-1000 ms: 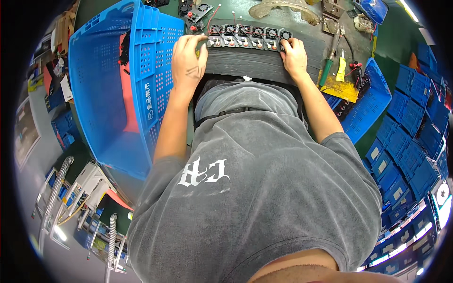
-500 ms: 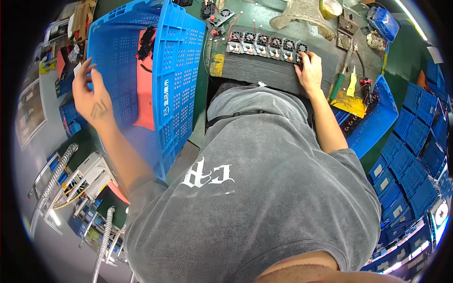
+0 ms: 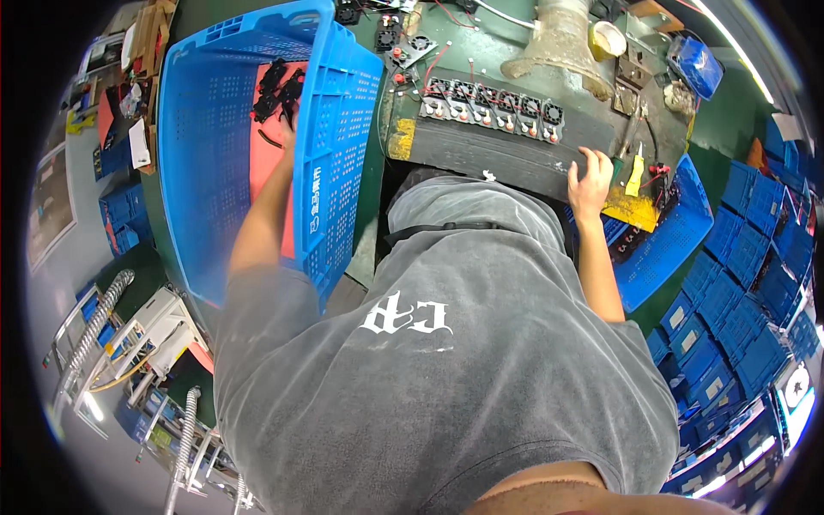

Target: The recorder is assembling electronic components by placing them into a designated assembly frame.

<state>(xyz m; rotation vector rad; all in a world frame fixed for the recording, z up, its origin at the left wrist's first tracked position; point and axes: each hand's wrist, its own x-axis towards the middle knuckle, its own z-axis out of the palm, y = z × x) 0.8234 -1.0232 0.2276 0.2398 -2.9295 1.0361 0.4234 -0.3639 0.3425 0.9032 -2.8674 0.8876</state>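
My left hand point(image 3: 287, 136) reaches into the large blue perforated crate point(image 3: 345, 146) on the left, beside black fan-like parts point(image 3: 271, 79) lying on a pink-red sheet point(image 3: 265, 172). The crate's rim hides most of its fingers. My right hand point(image 3: 589, 184) is open, fingers apart and holding nothing, near the right end of a dark block point(image 3: 489, 148). Along the block's back stands a row of several small black fans point(image 3: 493, 105), with white and red pieces in front of them.
Loose fans point(image 3: 403, 45) and wires lie at the back. A dusty funnel-shaped hood point(image 3: 560, 43) stands behind the row. To the right are a yellow tube point(image 3: 635, 175), a smaller blue crate point(image 3: 659, 262) with black parts, and stacked blue bins point(image 3: 717, 322).
My left hand has swung from the crate's outer left side down into it. My right hand has left the end of the fan row and drawn back to the right.
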